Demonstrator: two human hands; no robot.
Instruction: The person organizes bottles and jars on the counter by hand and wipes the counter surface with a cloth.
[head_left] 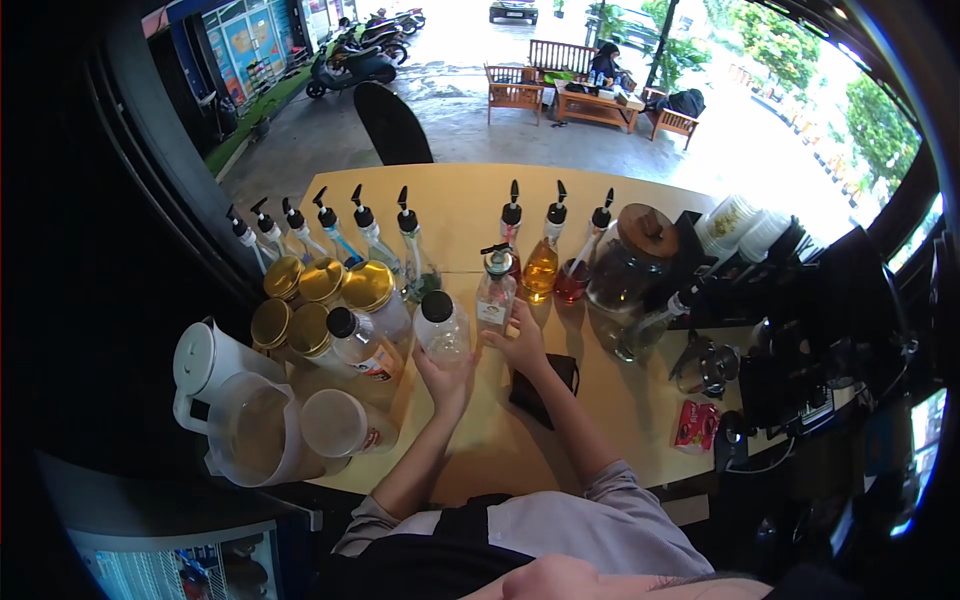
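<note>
Near the middle of the wooden counter (pixel 450 185), my left hand (pixel 445 378) is wrapped round the lower part of a clear bottle with a black cap (pixel 443 332). Just right of it, my right hand (pixel 520 340) grips a labelled glass bottle (pixel 494 300) with a dark ribbon at its neck. The two bottles stand close together, upright. Behind the labelled bottle are pump bottles with red and amber syrup (pixel 541 270). A dark cloth or pouch (pixel 545 393) lies under my right forearm.
Several pump bottles (pixel 370 240) and gold-lidded jars (pixel 370 288) stand at the left, with a white jug (pixel 215 365) and clear pitcher (pixel 250 430). At the right are a wooden-lidded jar (pixel 630 265), stacked cups (pixel 728 222), a glass pot (pixel 706 365) and a red packet (pixel 696 426).
</note>
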